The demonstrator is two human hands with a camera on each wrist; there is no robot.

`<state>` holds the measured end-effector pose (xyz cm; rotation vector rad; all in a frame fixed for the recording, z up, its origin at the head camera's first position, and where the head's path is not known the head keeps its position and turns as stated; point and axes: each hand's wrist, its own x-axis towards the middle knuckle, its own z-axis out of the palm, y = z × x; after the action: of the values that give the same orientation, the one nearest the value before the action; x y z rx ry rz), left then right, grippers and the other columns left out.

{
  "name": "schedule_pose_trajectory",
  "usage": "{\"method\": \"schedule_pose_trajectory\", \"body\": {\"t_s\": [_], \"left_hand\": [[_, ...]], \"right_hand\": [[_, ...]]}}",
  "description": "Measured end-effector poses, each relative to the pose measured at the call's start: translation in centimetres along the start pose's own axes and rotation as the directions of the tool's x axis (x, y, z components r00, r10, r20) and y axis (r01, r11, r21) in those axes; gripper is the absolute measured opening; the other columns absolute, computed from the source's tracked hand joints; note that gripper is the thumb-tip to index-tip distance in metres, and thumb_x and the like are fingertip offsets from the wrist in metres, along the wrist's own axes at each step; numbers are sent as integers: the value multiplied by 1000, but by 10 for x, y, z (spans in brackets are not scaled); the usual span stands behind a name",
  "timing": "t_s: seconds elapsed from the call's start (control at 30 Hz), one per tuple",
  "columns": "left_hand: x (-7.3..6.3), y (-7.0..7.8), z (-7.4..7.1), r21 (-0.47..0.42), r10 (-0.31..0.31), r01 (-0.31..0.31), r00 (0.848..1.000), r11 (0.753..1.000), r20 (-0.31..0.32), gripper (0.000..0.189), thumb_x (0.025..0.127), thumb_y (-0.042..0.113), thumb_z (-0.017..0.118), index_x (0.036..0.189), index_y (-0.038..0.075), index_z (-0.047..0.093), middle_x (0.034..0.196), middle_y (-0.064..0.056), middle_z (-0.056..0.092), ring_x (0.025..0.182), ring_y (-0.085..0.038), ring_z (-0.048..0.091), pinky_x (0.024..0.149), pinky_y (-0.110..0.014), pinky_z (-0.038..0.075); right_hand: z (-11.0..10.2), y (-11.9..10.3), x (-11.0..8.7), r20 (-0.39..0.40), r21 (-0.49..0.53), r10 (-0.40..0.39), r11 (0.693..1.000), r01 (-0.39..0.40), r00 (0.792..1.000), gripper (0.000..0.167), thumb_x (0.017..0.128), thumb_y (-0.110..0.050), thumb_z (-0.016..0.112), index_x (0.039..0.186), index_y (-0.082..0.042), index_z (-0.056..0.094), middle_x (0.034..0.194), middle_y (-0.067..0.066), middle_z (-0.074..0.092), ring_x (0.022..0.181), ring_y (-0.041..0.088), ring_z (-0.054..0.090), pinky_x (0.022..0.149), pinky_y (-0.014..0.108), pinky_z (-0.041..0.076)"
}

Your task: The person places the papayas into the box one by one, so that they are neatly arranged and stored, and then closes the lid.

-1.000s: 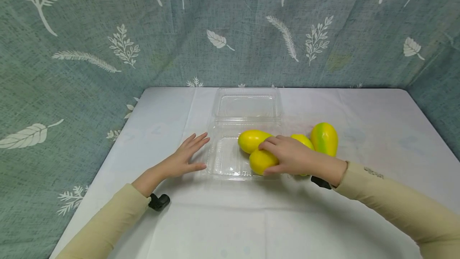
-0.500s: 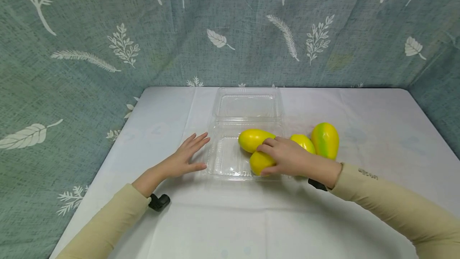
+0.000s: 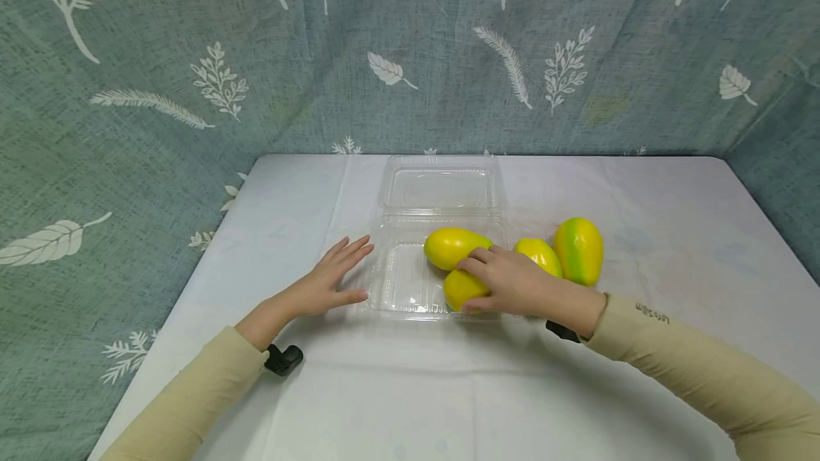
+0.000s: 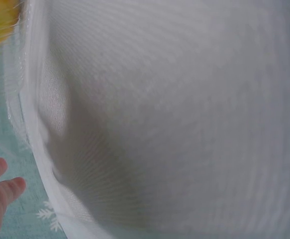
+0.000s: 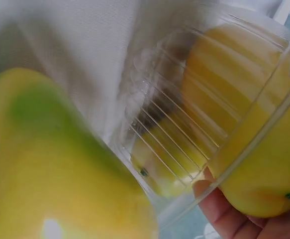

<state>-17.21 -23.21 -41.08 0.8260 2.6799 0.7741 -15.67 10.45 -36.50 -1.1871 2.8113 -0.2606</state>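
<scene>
Over the right half of an open clear plastic clamshell box (image 3: 410, 283), my right hand (image 3: 515, 281) grips a yellow mango (image 3: 463, 290), its fingers curled over the far side and the thumb at the near side. Behind that one, a longer yellow mango (image 3: 451, 247) lies in the box. In the right wrist view the gripped mango (image 5: 264, 191) shows a small green stem spot near my fingers (image 5: 219, 209). My left hand (image 3: 323, 283) stays at the box's left side with fingers spread, holding nothing; in the left wrist view only its fingertips (image 4: 15, 185) show.
Right of the box lie a yellow mango (image 3: 539, 255), partly behind my right hand, and a yellow mango with a green stripe (image 3: 579, 251). The box's lid (image 3: 442, 189) lies folded back at the white table's (image 3: 410, 404) far edge, before a leaf-patterned curtain (image 3: 410, 41).
My right hand has shifted slightly left while holding the mango, and more of the mango beside its wrist shows. My left hand has stayed in place.
</scene>
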Motion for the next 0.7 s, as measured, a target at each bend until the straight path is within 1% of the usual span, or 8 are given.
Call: {"method": "schedule_pose_trajectory", "body": {"t_s": [0.17, 0.4, 0.6, 0.7], "left_hand": [[-1, 0, -1, -4, -2, 2, 1000, 1000, -2, 76, 85, 34, 63, 146, 13, 22, 154, -1, 10, 139, -38, 0, 102, -67, 12], [0, 1, -1, 8, 5, -5, 1000, 1000, -1, 77, 85, 35, 62, 146, 12, 21, 154, -2, 10, 138, -40, 0, 101, -67, 12], [1, 0, 0, 22, 16, -16, 1000, 1000, -2, 78, 85, 40, 61, 146, 11, 22, 154, -3, 11, 137, -43, 1, 101, -68, 11], [0, 0, -1, 19, 17, -17, 1000, 1000, -2, 78, 85, 41, 61, 146, 11, 22, 154, -4, 11, 137, -43, 1, 101, -68, 11]], "right_hand": [[-2, 2, -2, -19, -3, 8, 1000, -8, 1000, 60, 77, -51, 66, 120, -11, 55, 114, 7, 57, 96, 24, 55, 76, 36, 49], [-12, 5, -7, -36, 42, 29, 999, -27, 999, 59, 78, -50, 66, 120, -10, 55, 116, 7, 56, 100, 25, 54, 82, 38, 48], [-20, 12, -12, -83, 50, 33, 998, -29, 996, 61, 78, -50, 66, 121, -8, 55, 117, 9, 56, 100, 27, 56, 79, 40, 50], [-24, 14, -15, -88, 54, 48, 998, -44, 995, 62, 78, -50, 65, 122, -8, 54, 118, 10, 56, 101, 29, 56, 78, 41, 50]]}}
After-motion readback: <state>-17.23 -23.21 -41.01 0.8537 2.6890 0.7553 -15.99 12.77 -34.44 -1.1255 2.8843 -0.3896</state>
